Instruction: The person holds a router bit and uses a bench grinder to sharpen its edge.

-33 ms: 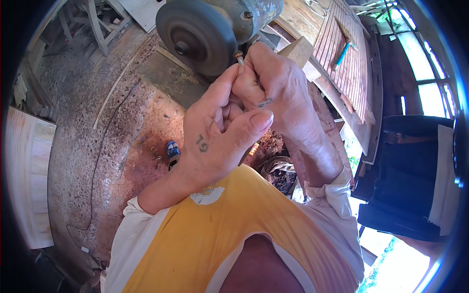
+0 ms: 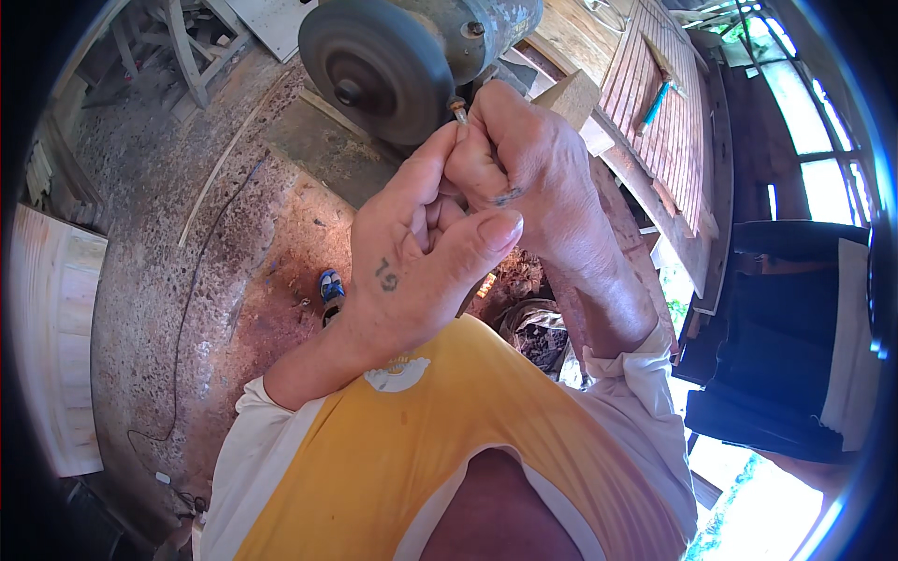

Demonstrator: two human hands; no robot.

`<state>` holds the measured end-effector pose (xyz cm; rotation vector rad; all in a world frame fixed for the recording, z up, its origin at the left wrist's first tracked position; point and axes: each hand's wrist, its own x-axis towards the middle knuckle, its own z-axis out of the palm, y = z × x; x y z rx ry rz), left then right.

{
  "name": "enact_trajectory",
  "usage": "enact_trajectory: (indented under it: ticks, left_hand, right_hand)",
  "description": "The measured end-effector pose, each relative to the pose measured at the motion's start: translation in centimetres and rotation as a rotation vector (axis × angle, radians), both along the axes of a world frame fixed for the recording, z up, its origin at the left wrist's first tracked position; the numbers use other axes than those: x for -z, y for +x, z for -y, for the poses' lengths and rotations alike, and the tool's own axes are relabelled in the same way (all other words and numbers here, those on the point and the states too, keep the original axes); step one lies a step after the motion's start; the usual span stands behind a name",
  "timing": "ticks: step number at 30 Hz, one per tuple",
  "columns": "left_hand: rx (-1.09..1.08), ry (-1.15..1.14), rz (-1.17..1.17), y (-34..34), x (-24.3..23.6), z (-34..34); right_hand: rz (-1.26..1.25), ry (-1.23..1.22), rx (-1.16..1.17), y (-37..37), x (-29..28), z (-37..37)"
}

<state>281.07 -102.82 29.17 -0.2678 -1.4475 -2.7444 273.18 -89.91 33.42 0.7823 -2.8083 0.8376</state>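
Observation:
My left hand [image 2: 402, 248] and my right hand [image 2: 543, 164] are closed together in front of me, their fingers folded against each other. A small shiny piece with an orange-brown end [image 2: 458, 109] sticks out at the fingertips, close to the rim of a dark round wheel [image 2: 374, 70]. The wheel looks blurred, as if spinning. Whatever else lies inside the fingers is hidden, and I cannot tell whether the piece touches the wheel. A grey motor body [image 2: 477, 37] carries the wheel.
A slatted wooden panel [image 2: 669, 112] lies to the right, with a green-handled tool [image 2: 655, 110] on it. A wooden block [image 2: 569, 98] is beside my right hand. Below the wheel is a worn board [image 2: 327, 154]. A thin cable [image 2: 192, 290] crosses the floor at left.

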Motion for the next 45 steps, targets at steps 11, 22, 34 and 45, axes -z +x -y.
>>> enact_trajectory:
  ticks: [11,22,34,45]
  left_hand:
    - [0.015,0.001,0.001,0.07,0.13,0.09]
    - [0.008,0.028,0.023,0.34,0.06,-0.05]
    - [0.032,0.049,0.029,0.27,-0.13,0.11]
    - [0.023,0.026,-0.022,0.08,0.34,0.05]
  right_hand:
    - [0.050,0.022,0.013,0.32,-0.54,0.14]
    - [0.012,0.014,0.010,0.29,-0.02,0.11]
    - [0.030,0.008,0.010,0.23,-0.08,0.12]
    - [-0.004,-0.187,-0.063,0.59,0.35,-0.34]
